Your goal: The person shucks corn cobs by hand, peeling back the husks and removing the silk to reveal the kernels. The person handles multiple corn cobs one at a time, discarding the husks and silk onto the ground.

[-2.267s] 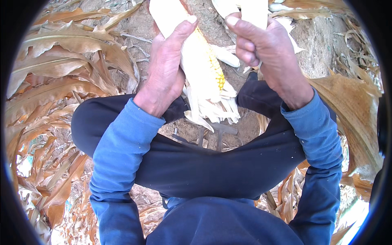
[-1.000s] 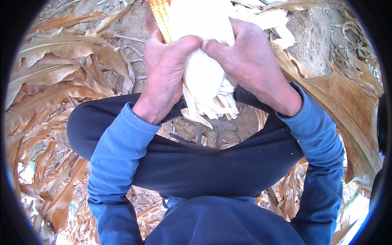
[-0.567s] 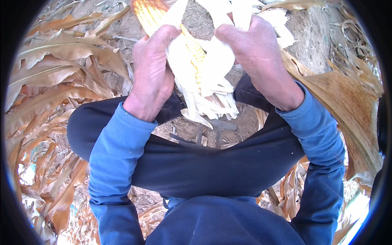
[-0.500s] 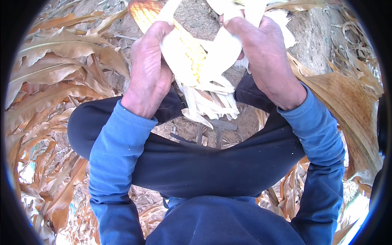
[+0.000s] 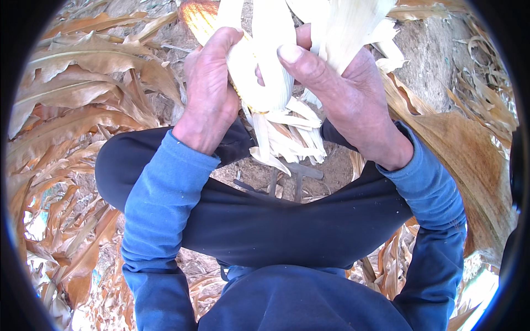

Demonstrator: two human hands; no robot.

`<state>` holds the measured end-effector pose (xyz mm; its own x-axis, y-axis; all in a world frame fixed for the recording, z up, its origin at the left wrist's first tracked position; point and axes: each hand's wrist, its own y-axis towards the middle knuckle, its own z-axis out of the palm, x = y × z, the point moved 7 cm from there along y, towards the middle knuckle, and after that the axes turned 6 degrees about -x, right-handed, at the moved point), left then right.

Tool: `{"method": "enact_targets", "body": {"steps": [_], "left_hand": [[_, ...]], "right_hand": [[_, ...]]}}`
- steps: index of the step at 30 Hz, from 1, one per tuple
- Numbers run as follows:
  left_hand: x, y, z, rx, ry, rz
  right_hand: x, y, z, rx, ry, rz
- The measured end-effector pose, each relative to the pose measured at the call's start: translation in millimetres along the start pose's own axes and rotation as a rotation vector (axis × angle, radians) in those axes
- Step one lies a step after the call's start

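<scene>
My left hand (image 5: 212,88) is closed round an ear of corn (image 5: 200,17), its thumb over pale husk on the ear's left side. The yellow kernels show at the upper end, reddish at the tip; husk covers much of the rest. My right hand (image 5: 350,99) is closed on loose white husk leaves (image 5: 353,22) at the ear's right, thumb in front and some fingers hidden behind them. Peeled husk strips (image 5: 287,135) hang from the ear's lower end between my crossed legs.
My crossed legs in dark trousers (image 5: 292,226) lie across the middle. Dry brown leaves (image 5: 72,94) pile at the left; a large dry leaf (image 5: 469,160) curves along the right. Grey bars (image 5: 298,182) of an unclear object lie on the dirt (image 5: 425,66) under the husk strips.
Since half a second ago, my right hand has moved slightly down with its husk, bending it over the ear's kernels. Earlier both hands were pressed together over the ear, then drew apart.
</scene>
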<state>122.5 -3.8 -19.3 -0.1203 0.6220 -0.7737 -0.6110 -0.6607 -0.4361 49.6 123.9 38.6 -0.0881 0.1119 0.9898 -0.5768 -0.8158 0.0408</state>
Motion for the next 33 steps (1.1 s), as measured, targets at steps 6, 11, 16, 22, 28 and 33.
{"method": "enact_targets", "body": {"steps": [6,11,16,22,28,33], "left_hand": [[5.7,1.6,0.8,0.050,-0.018,-0.111],[16.7,5.4,4.5,0.172,-0.093,-0.262],[23.8,0.9,12.4,0.204,-0.042,-0.291],[32.4,3.7,6.4,0.262,-0.026,-0.292],[39.2,-1.2,7.9,0.232,0.066,-0.318],[34.2,-6.4,7.4,0.165,0.126,-0.241]], "right_hand": [[13.1,-2.4,-0.6,-0.105,0.196,-0.071],[2.4,3.0,7.1,0.030,0.530,0.117],[-1.9,2.4,6.0,-0.022,0.577,0.180],[-6.1,1.3,1.9,-0.024,0.533,0.182],[-20.2,-0.9,-4.6,-0.097,0.740,0.445],[-16.0,4.1,-19.8,-0.190,0.616,0.327]]}}
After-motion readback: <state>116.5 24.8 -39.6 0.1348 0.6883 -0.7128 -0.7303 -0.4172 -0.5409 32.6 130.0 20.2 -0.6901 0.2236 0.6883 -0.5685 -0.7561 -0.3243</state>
